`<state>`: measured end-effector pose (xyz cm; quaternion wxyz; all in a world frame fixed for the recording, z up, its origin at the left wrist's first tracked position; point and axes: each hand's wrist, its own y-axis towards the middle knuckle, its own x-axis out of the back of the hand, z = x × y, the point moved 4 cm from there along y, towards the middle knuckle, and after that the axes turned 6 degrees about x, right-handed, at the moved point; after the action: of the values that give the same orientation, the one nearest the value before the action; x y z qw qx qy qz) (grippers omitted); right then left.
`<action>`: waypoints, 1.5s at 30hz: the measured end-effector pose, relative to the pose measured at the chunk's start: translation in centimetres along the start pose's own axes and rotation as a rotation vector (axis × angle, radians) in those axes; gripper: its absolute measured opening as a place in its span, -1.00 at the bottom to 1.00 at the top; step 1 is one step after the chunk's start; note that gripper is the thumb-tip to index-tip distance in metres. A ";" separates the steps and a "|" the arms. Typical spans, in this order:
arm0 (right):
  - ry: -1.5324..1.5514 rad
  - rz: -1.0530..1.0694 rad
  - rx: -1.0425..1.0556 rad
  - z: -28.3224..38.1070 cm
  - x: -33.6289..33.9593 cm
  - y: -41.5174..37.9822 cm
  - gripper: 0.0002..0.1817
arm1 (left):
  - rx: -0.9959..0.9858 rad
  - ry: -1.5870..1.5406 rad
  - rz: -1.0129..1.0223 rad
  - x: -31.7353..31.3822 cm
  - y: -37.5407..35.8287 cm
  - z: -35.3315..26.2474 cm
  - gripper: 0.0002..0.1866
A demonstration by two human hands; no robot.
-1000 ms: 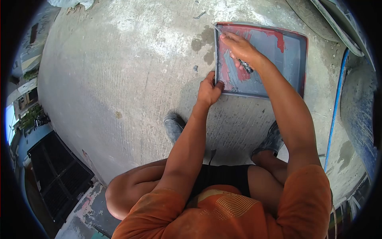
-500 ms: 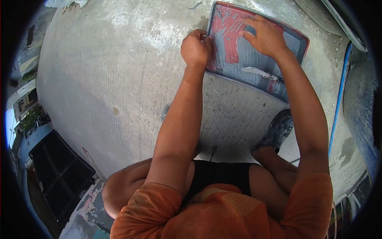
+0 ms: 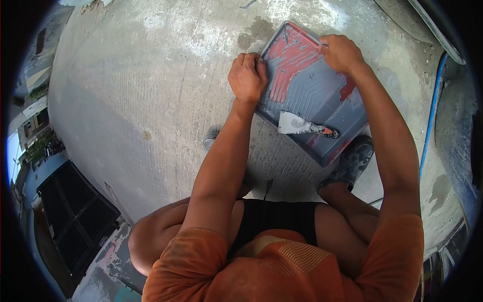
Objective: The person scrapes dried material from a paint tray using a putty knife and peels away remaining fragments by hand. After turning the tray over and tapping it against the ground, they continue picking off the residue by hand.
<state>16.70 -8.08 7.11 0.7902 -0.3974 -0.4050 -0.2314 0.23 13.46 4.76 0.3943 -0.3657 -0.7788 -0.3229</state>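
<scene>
A grey paint tray (image 3: 322, 95) smeared with red paint is held tilted above a concrete floor. My left hand (image 3: 246, 75) grips its left rim. My right hand (image 3: 341, 52) grips its far right rim. A putty knife (image 3: 304, 126) with a light blade and dark, red-tipped handle lies loose inside the tray near its lower edge. Neither hand touches the knife.
I crouch on a rough concrete floor (image 3: 151, 85); my shoes (image 3: 352, 161) are below the tray. A blue hose (image 3: 430, 116) runs along the right. A dark metal grate (image 3: 70, 221) sits lower left. Damp stains mark the concrete beyond the tray.
My right hand let go of the putty knife, which now lies in the tray. Both hands took the tray's rims, lifted it and turned it toward me.
</scene>
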 end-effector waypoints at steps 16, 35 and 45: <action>-0.211 0.345 0.168 -3.0 10.9 -19.5 -0.36 | 0.535 -0.552 0.543 -2.0 -0.1 3.1 -0.75; 0.152 0.232 0.120 -12.0 1.1 -17.9 -0.22 | 0.127 -0.453 0.399 -2.6 1.4 1.9 -0.80; 0.168 0.136 0.196 -3.6 14.0 -22.8 -0.19 | 0.089 -0.397 0.312 -2.3 1.4 -0.1 -0.71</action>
<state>10.58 -24.73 27.40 0.8703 -0.3241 -0.3302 -0.1690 2.31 13.42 3.15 0.2943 -0.5202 -0.7885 -0.1453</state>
